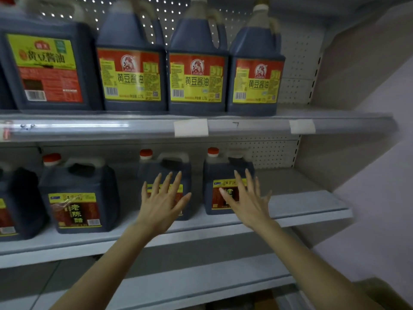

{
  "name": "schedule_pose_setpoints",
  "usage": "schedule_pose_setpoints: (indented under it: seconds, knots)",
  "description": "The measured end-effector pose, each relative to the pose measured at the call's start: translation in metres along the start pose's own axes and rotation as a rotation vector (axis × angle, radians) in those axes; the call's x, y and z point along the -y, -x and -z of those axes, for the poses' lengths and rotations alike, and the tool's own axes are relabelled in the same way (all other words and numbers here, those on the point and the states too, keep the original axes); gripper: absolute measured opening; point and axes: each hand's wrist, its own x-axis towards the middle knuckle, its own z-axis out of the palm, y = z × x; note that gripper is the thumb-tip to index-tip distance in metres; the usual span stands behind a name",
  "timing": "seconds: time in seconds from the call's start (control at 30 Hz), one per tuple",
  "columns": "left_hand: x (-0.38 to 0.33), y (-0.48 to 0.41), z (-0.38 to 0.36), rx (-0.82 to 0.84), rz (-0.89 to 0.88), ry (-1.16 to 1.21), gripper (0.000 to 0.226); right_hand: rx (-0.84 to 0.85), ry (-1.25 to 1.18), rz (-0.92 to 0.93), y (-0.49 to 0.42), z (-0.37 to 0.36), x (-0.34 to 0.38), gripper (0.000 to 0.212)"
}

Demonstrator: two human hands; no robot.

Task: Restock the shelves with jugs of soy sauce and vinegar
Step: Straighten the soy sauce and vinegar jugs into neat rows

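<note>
1. My left hand (162, 202) is released, its fingers (171, 182) straight and spread, holding nothing; just beyond them stands a vinegar jug (152, 168) with a red cap, its label partly behind my palm.
2. My right hand (243, 198) is released too, fingers fanned; a second vinegar jug (215, 168) stands right behind them; I cannot tell whether either hand touches its jug.
3. Both jugs stand upright on the lower shelf (308, 204); right of my right fingers that shelf is bare board.
4. Left of my left fingers, nearer the shelf's front edge, stands a third vinegar jug (78, 198).
5. Above my fingertips, on the upper shelf (257, 126), three soy sauce jugs (196, 81) with red and yellow labels stand side by side; a larger soy sauce jug (49, 68) stands to their left.
6. A blank white tag (191, 128) hangs on the shelf edge above the gap between my hands.
</note>
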Motion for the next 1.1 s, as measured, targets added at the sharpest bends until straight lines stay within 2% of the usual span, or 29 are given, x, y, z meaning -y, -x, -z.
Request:
schedule_pose_setpoints:
  seconds: [0.1, 0.17, 0.33, 0.43, 0.63, 0.87, 1.1]
  knots:
    - [-0.014, -0.028, 0.008, -0.023, 0.003, -0.03, 0.075, -0.055, -0.073, -0.024, -0.032, 0.008, -0.011, 0.08]
    - [-0.017, -0.042, 0.01, -0.042, -0.005, -0.066, 0.072, -0.066, -0.093, -0.034, -0.05, 0.01, -0.018, 0.081]
    - [0.005, -0.077, 0.008, -0.052, 0.015, -0.186, 0.103, -0.081, -0.123, 0.022, -0.08, 0.002, -0.024, 0.087]
    - [0.026, -0.095, 0.008, -0.037, 0.042, -0.18, 0.119, -0.103, -0.115, 0.104, -0.092, -0.003, -0.018, 0.089]
    - [0.042, -0.118, 0.008, 0.024, 0.056, -0.265, 0.125, -0.129, -0.017, 0.156, -0.127, -0.004, -0.001, 0.097]
    - [0.041, -0.125, -0.005, -0.105, 0.078, -0.282, 0.121, -0.079, 0.059, -0.042, -0.147, -0.008, 0.027, 0.084]
    - [0.045, -0.126, -0.009, -0.106, 0.073, -0.375, 0.121, -0.188, -0.017, -0.071, -0.145, -0.018, 0.03, 0.06]
